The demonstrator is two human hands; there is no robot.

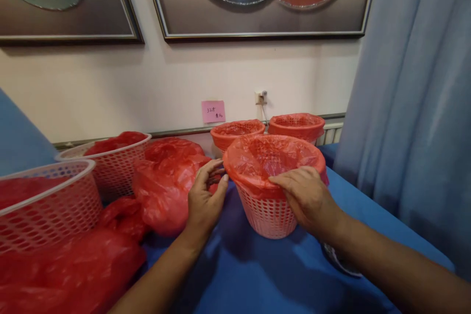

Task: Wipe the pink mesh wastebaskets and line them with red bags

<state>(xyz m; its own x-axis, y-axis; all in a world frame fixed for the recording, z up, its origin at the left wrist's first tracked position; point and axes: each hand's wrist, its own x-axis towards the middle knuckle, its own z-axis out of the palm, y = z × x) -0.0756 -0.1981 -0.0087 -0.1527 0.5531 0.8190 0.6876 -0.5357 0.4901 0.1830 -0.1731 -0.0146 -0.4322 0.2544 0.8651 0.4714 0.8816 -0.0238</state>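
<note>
A white perforated basket [267, 213] stands on the blue table [257, 274], lined with a red plastic bag [272, 159] folded over its rim. My left hand [204, 198] pinches the bag's edge at the basket's left rim. My right hand [307, 198] lies over the front right rim, fingers pressed onto the bag's folded edge.
Two more red-lined baskets [237, 132] [297, 125] stand behind by the wall. At left are two white baskets [117, 167] [44, 206] and loose red bags [167, 181]. A grey curtain [415, 108] hangs at right. A pink note [213, 111] is stuck on the wall.
</note>
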